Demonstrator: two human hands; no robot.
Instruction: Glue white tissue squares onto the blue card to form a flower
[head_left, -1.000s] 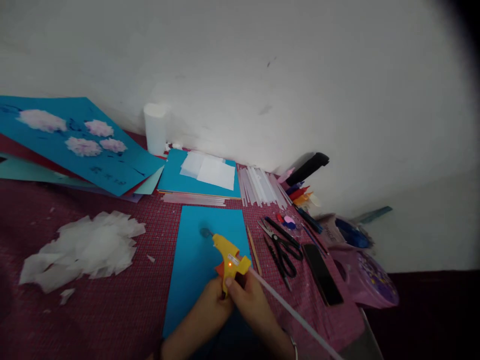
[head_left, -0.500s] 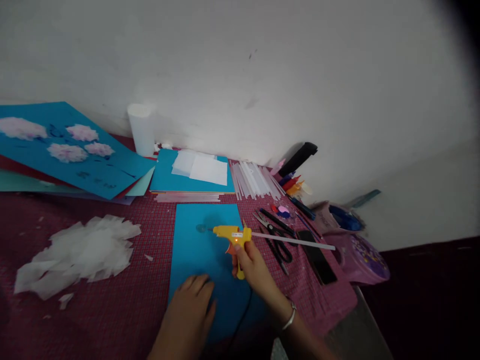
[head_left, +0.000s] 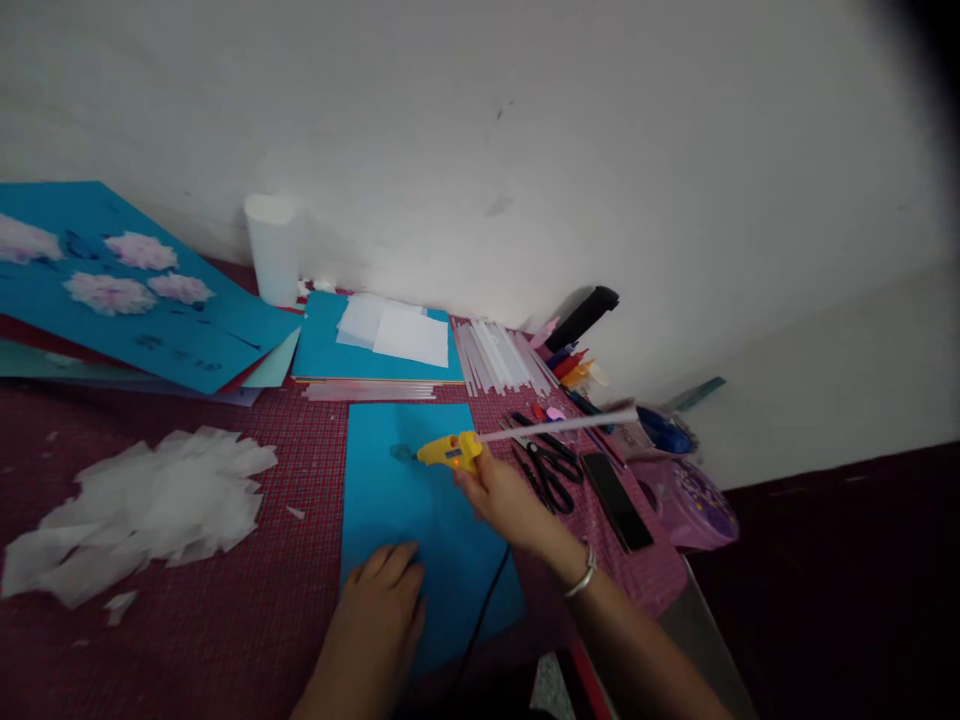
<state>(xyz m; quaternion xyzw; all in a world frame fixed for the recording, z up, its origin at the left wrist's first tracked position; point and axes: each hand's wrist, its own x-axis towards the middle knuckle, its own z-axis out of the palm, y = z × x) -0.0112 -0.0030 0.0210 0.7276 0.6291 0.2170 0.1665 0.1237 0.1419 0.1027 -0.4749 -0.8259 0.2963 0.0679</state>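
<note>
A yellow hot glue gun (head_left: 448, 452) is held in my right hand (head_left: 501, 495), its orange light lit. A long whitish glue stick (head_left: 559, 425) juts from its back, and a dark cord trails down toward me. The nozzle touches or nearly touches a wet-looking patch of glue (head_left: 401, 453) on a blue sheet (head_left: 442, 580). My left hand (head_left: 386, 600) lies flat on the lower left of that sheet, fingers stretched out and holding nothing.
White tissue pieces (head_left: 165, 495) are heaped at left, below a blue sheet with pink paper flowers (head_left: 112, 292). Spare glue sticks (head_left: 499, 357) lie behind. Scissors (head_left: 551, 475), a phone (head_left: 616, 500) and a pink container (head_left: 697, 505) are at right. A white roll (head_left: 271, 250) stands by the wall.
My right hand has turned the glue gun, so its glue stick now slants upward and its handle is hidden. The nozzle has come to the glue patch. My left hand stays put.
</note>
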